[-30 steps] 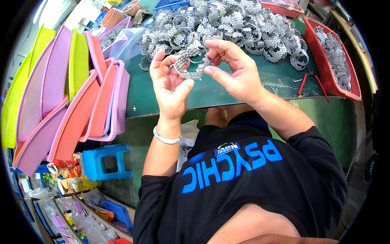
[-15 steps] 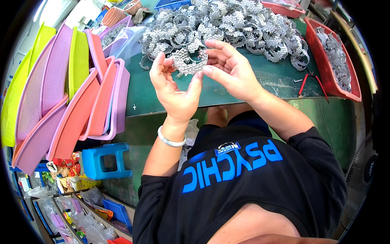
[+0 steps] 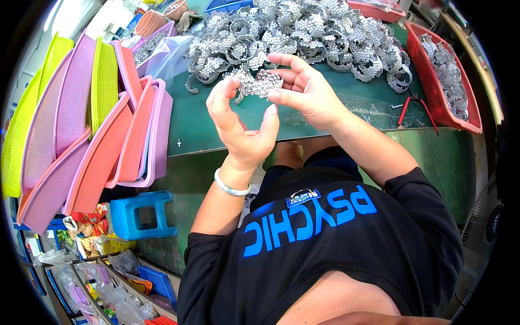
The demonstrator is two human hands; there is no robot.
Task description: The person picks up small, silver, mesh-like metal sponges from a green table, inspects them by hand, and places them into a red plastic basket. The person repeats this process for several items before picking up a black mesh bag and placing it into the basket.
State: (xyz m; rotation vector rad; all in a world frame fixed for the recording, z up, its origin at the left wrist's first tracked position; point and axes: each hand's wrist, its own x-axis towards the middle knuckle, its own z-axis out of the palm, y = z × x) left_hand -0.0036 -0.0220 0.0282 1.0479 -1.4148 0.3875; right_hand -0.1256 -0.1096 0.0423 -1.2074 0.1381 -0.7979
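A curved silver band of scale-like mesh (image 3: 260, 84), like a bracelet or cuff, is up in front of the table's near edge. Its right end sits between the thumb and fingers of my right hand (image 3: 307, 93). My left hand (image 3: 242, 127) is cupped below and left of it, thumb and fingers apart. The left fingertips are close to the band's left end; whether they touch it I cannot tell. Behind both hands lies a big heap of similar silver mesh bands (image 3: 303, 32) on the green table (image 3: 216, 124).
Red-handled pliers (image 3: 416, 108) lie near the right table edge, beside a red basket (image 3: 470, 108) of silver pieces. Stacked plastic baskets (image 3: 103, 157) in purple, coral and lime crowd the left side. Below them stands a blue stool (image 3: 127, 214). A clear plastic bag (image 3: 168, 57) rests beside the heap.
The band has turned from a ring seen end-on to a wider, side-on curve. My left hand has shifted slightly right and its thumb has dropped away from the band.
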